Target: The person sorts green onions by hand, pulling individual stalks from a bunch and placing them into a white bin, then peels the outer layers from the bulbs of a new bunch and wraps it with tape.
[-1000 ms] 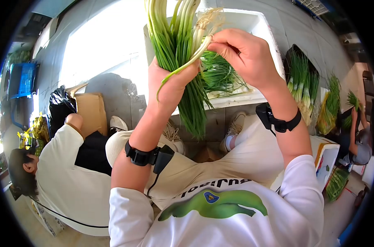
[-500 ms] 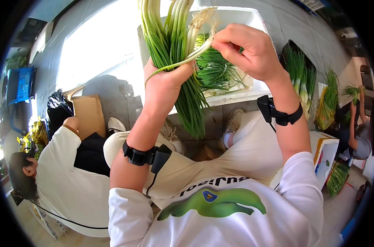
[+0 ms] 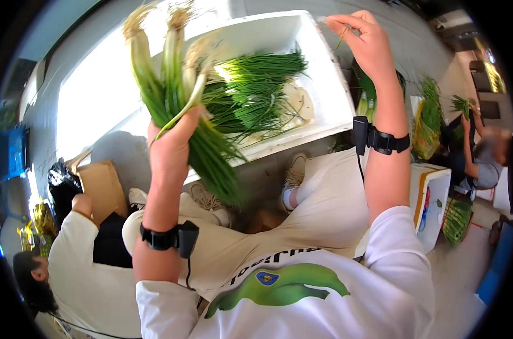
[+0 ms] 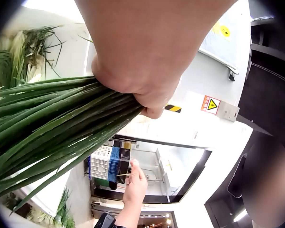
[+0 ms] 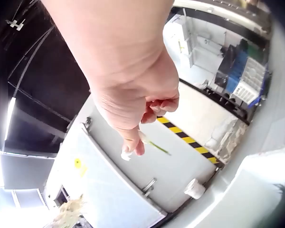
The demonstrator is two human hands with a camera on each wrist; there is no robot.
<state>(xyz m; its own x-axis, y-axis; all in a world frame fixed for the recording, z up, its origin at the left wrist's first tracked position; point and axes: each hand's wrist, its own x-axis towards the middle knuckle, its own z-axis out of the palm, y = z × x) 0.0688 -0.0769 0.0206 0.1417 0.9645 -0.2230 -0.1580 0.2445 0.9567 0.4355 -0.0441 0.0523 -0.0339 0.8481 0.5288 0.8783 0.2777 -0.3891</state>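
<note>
A thick bunch of scallions (image 3: 170,73) is gripped mid-length by my left hand (image 3: 174,141), roots upward and green leaves hanging below the fist. One pale stalk lies across the thumb. Its dark leaves (image 4: 52,123) fan out in the left wrist view. Far to the right, my right hand (image 3: 369,51) is raised beyond the side of a white foam box (image 3: 332,79). Thumb and forefinger pinch a thin peeled scallion strip (image 5: 157,147), white at one end and green at the other. More scallions (image 3: 262,79) lie inside the box.
A person (image 3: 87,237) in a white top sits at the left beside a cardboard box (image 3: 102,189). To the right are a yellow bag with greens (image 3: 427,133), another foam box (image 3: 435,206) and a second person (image 3: 488,164) handling greens.
My right hand has pulled away from the bunch, out to the right, carrying the strip. My left hand has shifted left and down with the bunch, uncovering more of the box.
</note>
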